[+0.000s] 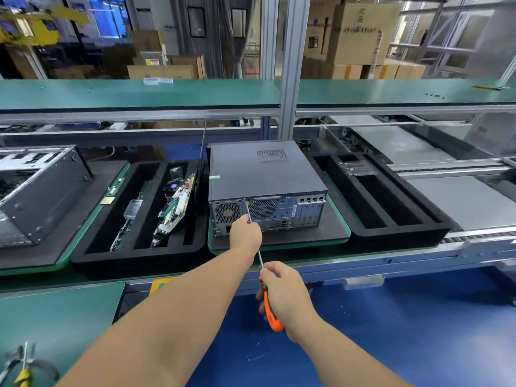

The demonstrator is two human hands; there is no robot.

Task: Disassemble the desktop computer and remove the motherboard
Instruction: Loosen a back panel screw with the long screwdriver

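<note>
Two hands on one tool. Right hand (282, 294) grips the orange handle of the screwdriver (268, 305), near edge of the bench; left hand (245, 233), farther in, pinches the shaft to steady it. The shaft's long axis runs near-to-far, tip at the upper rear panel of the desktop computer (265, 177), between its two fan grilles. Case closed, lying flat on a black mat (332, 230), rear facing the person, directly ahead. Likely step: first rear cover screw.

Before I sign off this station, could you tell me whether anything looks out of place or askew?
Only one thing: in the black foam tray left of the desktop computer, the circuit board leans tilted across its slot rather than lying flat. The computer sits square, its cover on.
</note>
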